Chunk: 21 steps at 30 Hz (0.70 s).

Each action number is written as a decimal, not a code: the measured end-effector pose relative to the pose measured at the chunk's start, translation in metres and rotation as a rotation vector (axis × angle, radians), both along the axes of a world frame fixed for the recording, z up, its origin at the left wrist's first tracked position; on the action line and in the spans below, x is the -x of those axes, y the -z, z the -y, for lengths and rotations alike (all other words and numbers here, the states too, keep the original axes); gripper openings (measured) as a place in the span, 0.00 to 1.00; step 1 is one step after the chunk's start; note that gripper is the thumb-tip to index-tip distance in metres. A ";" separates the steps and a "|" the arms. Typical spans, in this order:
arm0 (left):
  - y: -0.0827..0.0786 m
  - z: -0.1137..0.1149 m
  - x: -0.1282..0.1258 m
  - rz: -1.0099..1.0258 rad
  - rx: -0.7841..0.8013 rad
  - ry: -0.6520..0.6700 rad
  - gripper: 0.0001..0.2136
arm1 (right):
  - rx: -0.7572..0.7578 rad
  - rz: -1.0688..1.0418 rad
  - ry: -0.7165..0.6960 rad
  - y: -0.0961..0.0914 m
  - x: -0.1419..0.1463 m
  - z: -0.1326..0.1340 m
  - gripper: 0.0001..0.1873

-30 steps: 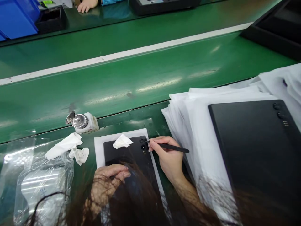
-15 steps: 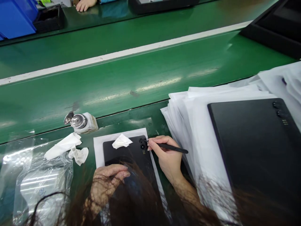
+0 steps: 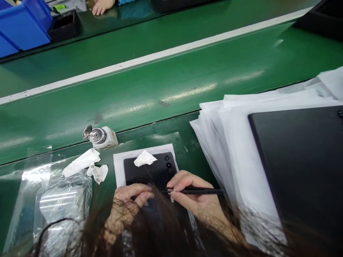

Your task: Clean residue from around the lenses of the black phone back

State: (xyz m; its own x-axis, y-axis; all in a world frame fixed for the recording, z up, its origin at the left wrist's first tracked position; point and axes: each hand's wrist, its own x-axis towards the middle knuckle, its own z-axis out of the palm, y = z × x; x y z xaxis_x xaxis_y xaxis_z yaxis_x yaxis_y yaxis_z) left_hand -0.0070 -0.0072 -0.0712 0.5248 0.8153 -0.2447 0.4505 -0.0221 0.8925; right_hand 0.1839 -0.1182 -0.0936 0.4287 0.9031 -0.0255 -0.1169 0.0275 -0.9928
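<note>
A black tablet lies back up on a white sheet, its camera lenses at the upper right corner. A folded white wipe rests on the tablet's top. My right hand grips slim black tweezers, held almost level over the tablet below the lenses, the tip pointing left. Facing it, my left hand is closed in a pinch over the tablet's left side, close to the tweezers' tip. Whatever it may hold is too small to make out. Strands of hair hide the lower tablet and parts of both hands.
At left stand a pump bottle, crumpled wipes and a clear plastic bag. A second black tablet tops a stack of white sleeves at right. Across the green conveyor are a blue bin and another person's hand.
My right hand has brought the tweezers from the camera lenses down toward my left hand. My left hand keeps its pinch. The whole view has shifted slightly.
</note>
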 end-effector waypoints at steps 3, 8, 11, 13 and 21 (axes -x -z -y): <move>0.001 0.000 -0.001 0.022 0.007 -0.004 0.03 | 0.005 -0.021 -0.007 -0.004 0.002 -0.004 0.06; -0.003 -0.001 -0.003 0.061 0.032 -0.010 0.03 | 0.030 -0.032 -0.057 -0.009 -0.004 -0.007 0.08; -0.005 -0.001 -0.004 0.073 0.040 -0.001 0.04 | 0.049 -0.093 -0.063 -0.003 -0.001 -0.004 0.09; -0.006 -0.001 -0.005 0.084 0.037 0.002 0.04 | 0.065 -0.178 -0.043 0.005 0.003 0.000 0.11; -0.010 -0.002 -0.007 0.075 0.032 -0.010 0.04 | 0.005 -0.259 -0.006 0.017 0.014 0.014 0.07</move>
State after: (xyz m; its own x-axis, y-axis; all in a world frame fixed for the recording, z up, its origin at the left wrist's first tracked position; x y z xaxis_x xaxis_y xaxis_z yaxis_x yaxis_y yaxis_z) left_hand -0.0002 -0.0056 -0.0616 0.5348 0.8129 -0.2308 0.3824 0.0108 0.9239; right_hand 0.1699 -0.1320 -0.1109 0.4018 0.9053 -0.1377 -0.3670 0.0215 -0.9300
